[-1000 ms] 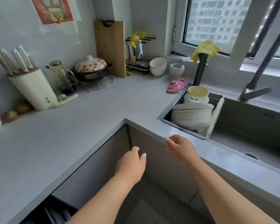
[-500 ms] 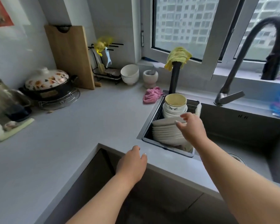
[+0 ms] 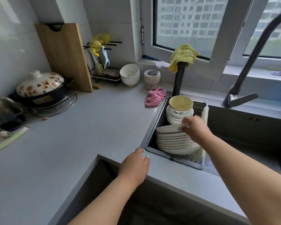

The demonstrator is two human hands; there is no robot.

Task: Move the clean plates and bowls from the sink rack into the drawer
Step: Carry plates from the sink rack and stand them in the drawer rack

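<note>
A dark sink rack (image 3: 159, 153) hangs at the left end of the sink and holds a stack of several white plates (image 3: 173, 140). Behind the plates stands a stack of bowls (image 3: 179, 109), the top one yellow inside. My right hand (image 3: 195, 129) grips the right rim of the top plate (image 3: 167, 128), which is tilted up off the stack. My left hand (image 3: 134, 165) rests on the counter edge just left of the rack, fingers loosely spread, holding nothing. The drawer is not in view; only dark cabinet fronts show below the counter.
A pink cloth (image 3: 154, 96) lies on the grey counter (image 3: 88, 127) by the rack. White bowls (image 3: 130, 74), a mortar (image 3: 152, 78), a utensil rack (image 3: 104, 65), a cutting board (image 3: 65, 56) and a floral pot (image 3: 40, 88) line the back. A black faucet (image 3: 243, 85) arches over the sink.
My right hand reached from the counter edge to the rack and took hold of the top plate, lifting its right rim. The view turned right and closer to the sink.
</note>
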